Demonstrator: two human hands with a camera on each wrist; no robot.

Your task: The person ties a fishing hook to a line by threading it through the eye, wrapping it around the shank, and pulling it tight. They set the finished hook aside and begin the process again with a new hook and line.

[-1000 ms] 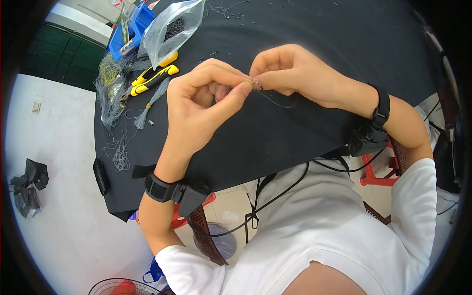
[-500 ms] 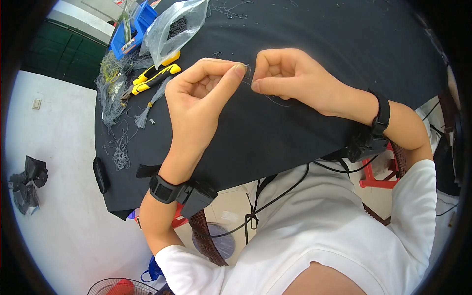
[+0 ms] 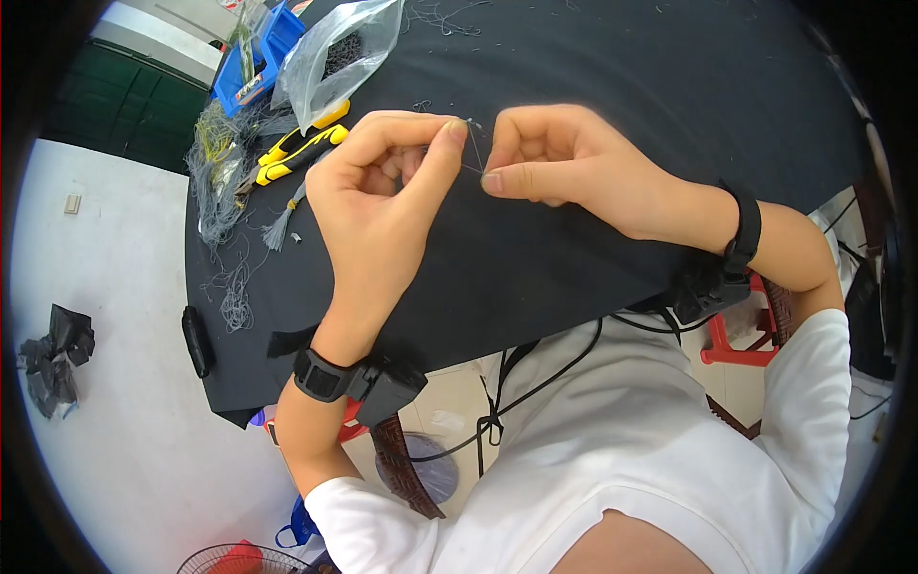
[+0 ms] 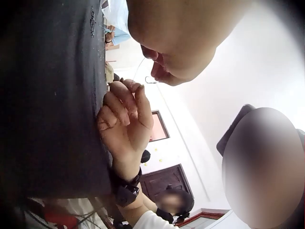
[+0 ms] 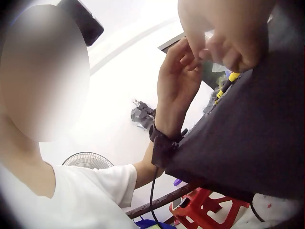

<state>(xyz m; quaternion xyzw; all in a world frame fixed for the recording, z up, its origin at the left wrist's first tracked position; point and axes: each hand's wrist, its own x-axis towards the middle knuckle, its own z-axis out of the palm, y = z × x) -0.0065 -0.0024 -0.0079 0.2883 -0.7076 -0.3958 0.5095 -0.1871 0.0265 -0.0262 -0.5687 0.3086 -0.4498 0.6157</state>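
Note:
My left hand (image 3: 382, 182) is raised over the black table, thumb and forefinger pinching a small fish hook (image 4: 150, 80), whose curved bend sticks out past the fingertips in the left wrist view. From there a thin clear fishing line (image 3: 475, 148) runs across the short gap to my right hand (image 3: 583, 167). The right thumb and forefinger pinch that line, with the other fingers curled behind. In the right wrist view the left hand (image 5: 178, 81) is partly overlapped by the right hand (image 5: 233, 38), and the hook is hidden.
Yellow-and-black pliers (image 3: 301, 153) lie left of the hands, beside tangled grey line (image 3: 218, 206) and a tied bundle of strands (image 3: 277, 230). Behind them are a clear plastic bag (image 3: 335, 67) with dark small pieces and a blue bin (image 3: 229, 86). A black object (image 3: 196, 342) lies at the table's left edge.
The hands, fingertips together a second ago, have drawn apart. The line now spans straight between them; the right hand has dropped slightly and the left has shifted left.

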